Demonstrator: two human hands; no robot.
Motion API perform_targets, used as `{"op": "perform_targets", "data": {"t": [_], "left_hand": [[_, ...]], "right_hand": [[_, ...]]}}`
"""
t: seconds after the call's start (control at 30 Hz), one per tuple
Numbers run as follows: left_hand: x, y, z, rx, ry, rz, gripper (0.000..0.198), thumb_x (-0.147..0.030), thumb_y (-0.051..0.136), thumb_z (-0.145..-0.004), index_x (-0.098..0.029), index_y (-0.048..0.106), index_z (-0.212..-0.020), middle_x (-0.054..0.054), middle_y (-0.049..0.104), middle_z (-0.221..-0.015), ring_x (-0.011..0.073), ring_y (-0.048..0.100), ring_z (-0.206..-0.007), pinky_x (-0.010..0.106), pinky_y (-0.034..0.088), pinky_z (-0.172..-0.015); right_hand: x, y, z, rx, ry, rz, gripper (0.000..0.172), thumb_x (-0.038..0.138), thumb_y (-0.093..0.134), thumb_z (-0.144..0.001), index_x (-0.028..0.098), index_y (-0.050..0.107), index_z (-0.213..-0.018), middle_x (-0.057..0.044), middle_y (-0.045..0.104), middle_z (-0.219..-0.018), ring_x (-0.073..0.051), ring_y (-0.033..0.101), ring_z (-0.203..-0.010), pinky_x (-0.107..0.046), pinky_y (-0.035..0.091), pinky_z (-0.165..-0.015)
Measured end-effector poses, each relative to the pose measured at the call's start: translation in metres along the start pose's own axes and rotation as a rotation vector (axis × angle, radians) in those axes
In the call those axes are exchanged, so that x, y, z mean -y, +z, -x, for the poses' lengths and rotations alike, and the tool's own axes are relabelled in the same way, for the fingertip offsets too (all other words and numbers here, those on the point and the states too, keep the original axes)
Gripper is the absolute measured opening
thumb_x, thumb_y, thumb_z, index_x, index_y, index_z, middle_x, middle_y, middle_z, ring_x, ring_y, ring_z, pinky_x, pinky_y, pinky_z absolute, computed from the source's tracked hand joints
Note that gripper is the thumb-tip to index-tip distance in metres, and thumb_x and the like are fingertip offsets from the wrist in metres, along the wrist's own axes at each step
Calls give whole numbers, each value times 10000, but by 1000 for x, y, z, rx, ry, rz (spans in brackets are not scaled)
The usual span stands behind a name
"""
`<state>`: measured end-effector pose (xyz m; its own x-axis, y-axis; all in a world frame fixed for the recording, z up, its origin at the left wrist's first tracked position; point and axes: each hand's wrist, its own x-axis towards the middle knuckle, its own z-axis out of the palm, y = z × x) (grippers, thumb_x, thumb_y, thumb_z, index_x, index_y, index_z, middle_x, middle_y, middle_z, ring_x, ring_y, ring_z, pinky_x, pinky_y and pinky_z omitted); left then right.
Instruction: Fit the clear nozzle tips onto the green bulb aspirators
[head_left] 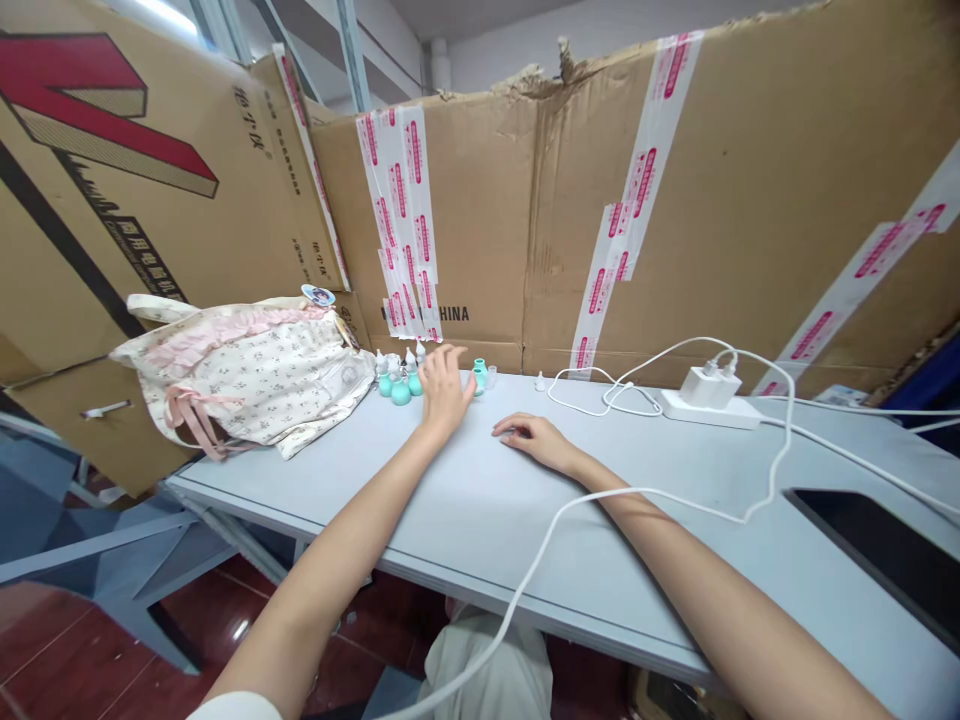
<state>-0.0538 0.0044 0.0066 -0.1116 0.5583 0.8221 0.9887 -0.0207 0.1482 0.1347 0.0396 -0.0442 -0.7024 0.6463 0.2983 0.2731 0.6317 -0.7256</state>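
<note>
My left hand (446, 388) is raised over the back of the table, its fingers bent and apart, with no object visible in it. Just left of it stands a group of small round teal bottles (401, 390), some topped with white nozzle tips (410, 357). Another teal bottle (479, 372) is right beside the left thumb, next to a small clear cap (491, 376). My right hand (536, 442) rests low on the table, fingers loosely curled and apart from the thumb, seemingly holding nothing. A small white nozzle piece (540, 381) stands farther back.
At the left lies a floral cloth bag (255, 375). Cardboard walls (480, 220) close off the back. A power strip with white chargers (711, 400) sits at the right, and a white cable (551, 530) crosses above my right forearm. A dark phone or tablet (877, 560) lies near the right edge.
</note>
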Motion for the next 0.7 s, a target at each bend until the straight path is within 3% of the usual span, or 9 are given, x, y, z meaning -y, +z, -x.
{"op": "perform_targets", "data": {"t": [0.07, 0.17, 0.37, 0.53, 0.6, 0.7], "left_hand": [[-6, 5, 5, 98, 103, 7, 466, -336, 551, -817, -153, 466, -1238, 120, 465, -1272, 257, 394, -1164, 395, 287, -988], [3, 13, 7, 239, 226, -50, 493, -327, 576, -815, -155, 466, -1264, 114, 474, -1280, 257, 403, -1166, 412, 286, -977], [36, 13, -1, 659, 227, -60, 280, -388, 512, -871, -173, 653, -981, 79, 622, -1053, 241, 526, -1022, 390, 333, -881], [38, 2, -8, 696, 265, 122, 359, -476, 487, -865, -180, 660, -972, 69, 643, -1007, 204, 555, -1002, 307, 355, -875], [38, 1, -9, 792, 294, 185, 373, -509, 565, -799, -202, 663, -986, 54, 645, -1023, 199, 572, -968, 277, 377, -828], [39, 3, -10, 906, 306, 161, 321, -426, 672, -713, -209, 682, -950, 49, 663, -971, 203, 595, -895, 263, 391, -760]], "right_hand": [[1, 0, 0, -4, 7, 5, 185, 176, 575, -816, 206, 690, -958, -32, 630, -1039, -150, 549, -801, -286, 409, -788], [3, 0, 1, -9, 14, 17, 194, 163, 574, -811, 205, 690, -961, -31, 633, -1033, -154, 549, -809, -285, 407, -780], [6, 0, 2, -4, 8, 20, 188, 139, 571, -809, 215, 696, -927, -22, 628, -1056, -156, 555, -837, -288, 408, -803], [8, 0, 1, 0, 2, 31, 183, 123, 579, -809, 215, 697, -915, -20, 627, -1050, -155, 557, -850, -290, 410, -818], [8, 0, 1, 6, 6, 36, 183, 121, 585, -810, 220, 698, -915, -17, 627, -1050, -151, 562, -838, -290, 413, -820], [8, 0, 0, 11, 13, 39, 182, 117, 593, -809, 225, 698, -911, -11, 628, -1050, -147, 571, -832, -287, 418, -817]]}}
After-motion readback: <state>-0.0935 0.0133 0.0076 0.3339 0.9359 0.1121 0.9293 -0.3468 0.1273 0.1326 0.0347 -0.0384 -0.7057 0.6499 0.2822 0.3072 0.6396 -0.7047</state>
